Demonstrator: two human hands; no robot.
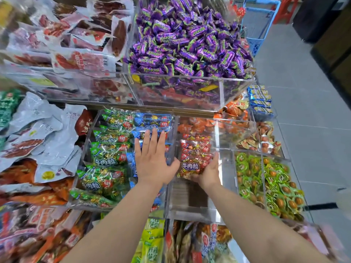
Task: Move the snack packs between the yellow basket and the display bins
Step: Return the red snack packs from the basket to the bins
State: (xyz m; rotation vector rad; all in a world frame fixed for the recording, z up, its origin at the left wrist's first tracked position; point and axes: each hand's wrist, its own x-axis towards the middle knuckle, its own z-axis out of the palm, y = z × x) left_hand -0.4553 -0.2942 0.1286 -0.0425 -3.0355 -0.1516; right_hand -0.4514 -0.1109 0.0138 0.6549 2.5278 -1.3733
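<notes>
1. Right hand [209,172] curls its fingers under and round a red snack pack [190,165], crinkly clear-and-red film over small wrapped pieces, inside the middle clear acrylic bin [225,188].
2. Left hand [152,162] lies flat, fingers straight and spread, on glossy blue packs [150,120] in the neighbouring bin [84,149], beside green packs [108,154].
3. Purple twist-wrapped candies [190,38] are heaped in the bin above.

The shelf [133,106] carries clear bins [190,79]: purple sweets [190,35] at upper centre, green packs [108,158] at centre left, red packs [195,149] mid-frame.
</notes>
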